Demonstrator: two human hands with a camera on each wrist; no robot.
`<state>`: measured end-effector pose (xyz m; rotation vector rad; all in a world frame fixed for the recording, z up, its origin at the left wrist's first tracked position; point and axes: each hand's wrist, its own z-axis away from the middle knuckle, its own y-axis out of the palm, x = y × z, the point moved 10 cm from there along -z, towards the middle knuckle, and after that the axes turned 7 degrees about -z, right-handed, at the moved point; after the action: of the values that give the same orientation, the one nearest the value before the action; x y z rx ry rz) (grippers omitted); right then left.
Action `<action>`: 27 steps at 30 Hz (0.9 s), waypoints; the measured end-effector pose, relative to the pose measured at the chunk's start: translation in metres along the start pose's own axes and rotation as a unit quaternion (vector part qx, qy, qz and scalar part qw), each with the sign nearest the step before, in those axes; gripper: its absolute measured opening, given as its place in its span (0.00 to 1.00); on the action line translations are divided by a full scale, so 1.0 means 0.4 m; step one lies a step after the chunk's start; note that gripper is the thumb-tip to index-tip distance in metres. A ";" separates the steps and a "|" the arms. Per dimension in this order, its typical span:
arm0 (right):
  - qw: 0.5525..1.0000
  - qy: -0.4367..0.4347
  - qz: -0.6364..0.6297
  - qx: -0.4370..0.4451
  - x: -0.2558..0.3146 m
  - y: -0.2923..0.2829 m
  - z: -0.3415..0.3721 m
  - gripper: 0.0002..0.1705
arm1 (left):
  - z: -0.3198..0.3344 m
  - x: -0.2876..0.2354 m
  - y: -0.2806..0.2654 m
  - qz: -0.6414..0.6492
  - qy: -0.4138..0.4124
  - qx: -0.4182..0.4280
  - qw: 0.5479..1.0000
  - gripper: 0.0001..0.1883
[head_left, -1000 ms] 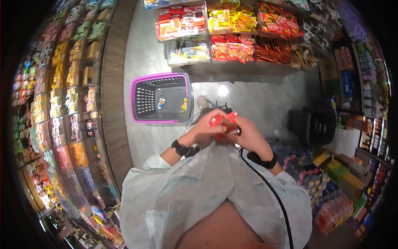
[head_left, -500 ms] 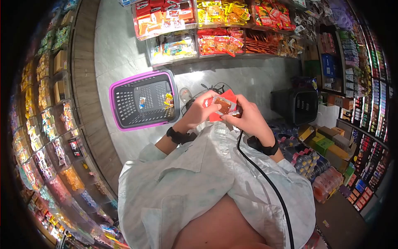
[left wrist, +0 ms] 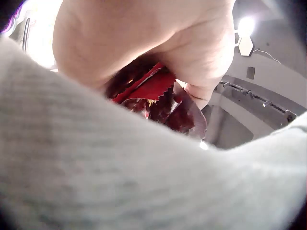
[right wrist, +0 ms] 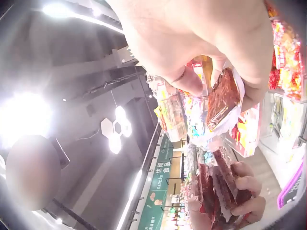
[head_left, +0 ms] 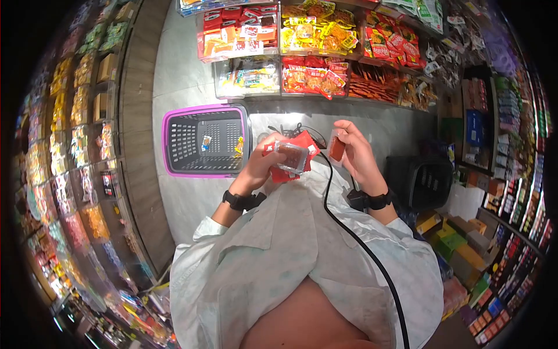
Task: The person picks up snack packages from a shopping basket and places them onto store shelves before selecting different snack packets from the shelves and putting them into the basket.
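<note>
Several red, clear-faced snack packets (head_left: 292,157) are fanned in my left hand (head_left: 258,164), its thumb across the top one. To the right, apart from them, my right hand (head_left: 361,158) pinches a single reddish-brown packet (head_left: 336,148) between thumb and fingers. In the left wrist view, a sleeve covers much of the packets (left wrist: 160,90) below my left hand (left wrist: 144,33). The right wrist view has the single packet (right wrist: 224,99) in my right hand (right wrist: 201,36), with the left hand (right wrist: 250,203) gripping the others (right wrist: 216,184) below.
A purple-rimmed basket (head_left: 165,139) stands on the floor at left, two small packets inside. Snack bins (head_left: 247,93) line the front, shelves (head_left: 125,70) the left side. A dark basket (head_left: 421,181) and boxes (head_left: 469,238) stand at right. A black cable (head_left: 363,244) crosses the shirt.
My hands, together at the packets before, are now apart. The right one has moved off to the right with a single packet; the left one keeps the others.
</note>
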<state>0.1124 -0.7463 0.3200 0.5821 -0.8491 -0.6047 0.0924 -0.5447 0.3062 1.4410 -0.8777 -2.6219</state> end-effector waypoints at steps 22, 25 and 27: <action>0.880 -0.088 0.387 0.262 -0.011 0.151 -0.024 0.16 | 0.055 0.031 0.033 0.154 0.047 -0.101 0.982 0.22; 0.878 -0.050 0.416 0.231 -0.060 0.206 -0.052 0.20 | 0.066 0.012 -0.056 0.166 0.078 -0.093 0.979 0.19; 0.886 -0.061 0.408 0.214 -0.103 0.246 -0.076 0.21 | 0.082 -0.008 -0.113 0.188 0.106 -0.085 0.973 0.17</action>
<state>0.1408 -0.6434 0.3500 0.5201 -1.2542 0.3346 0.0796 -0.4906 0.3003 1.3268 -0.7880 -2.1662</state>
